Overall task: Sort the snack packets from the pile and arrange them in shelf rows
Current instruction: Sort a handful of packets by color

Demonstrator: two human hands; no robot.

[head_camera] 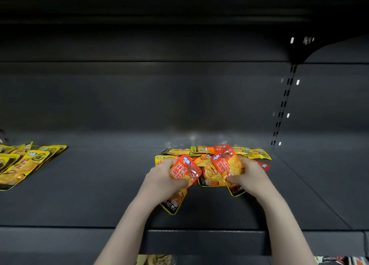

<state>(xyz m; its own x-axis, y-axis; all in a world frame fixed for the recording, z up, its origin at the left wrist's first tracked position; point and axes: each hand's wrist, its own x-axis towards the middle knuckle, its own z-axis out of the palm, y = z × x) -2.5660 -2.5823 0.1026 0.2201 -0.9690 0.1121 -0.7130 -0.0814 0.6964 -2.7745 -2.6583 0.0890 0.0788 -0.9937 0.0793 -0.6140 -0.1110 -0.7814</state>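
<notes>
At the bottom edge, parts of other packets [157, 259] are glimpsed on a lower level, too cut off to be identified. Above them, two bare forearms are stretched over the shelf lip [199, 238] onto the dark shelf [99, 194]. An orange packet [185, 169] is clasped in the left hand [165, 174], fingers curled round it, with a black-ended packet [173, 201] hanging below that grip. A second orange packet [227, 162] is pinched by the right hand [249, 174], thumb on its front and fingers behind. Both packets are held just over the pile [211, 176] of mixed orange and yellow packets lying at mid-shelf. Well apart, at the far left, a row of yellow packets [30, 162] is laid overlapping. Behind everything, the dark back panel [139, 96] and a slotted upright [283, 104] at the right are seen.
</notes>
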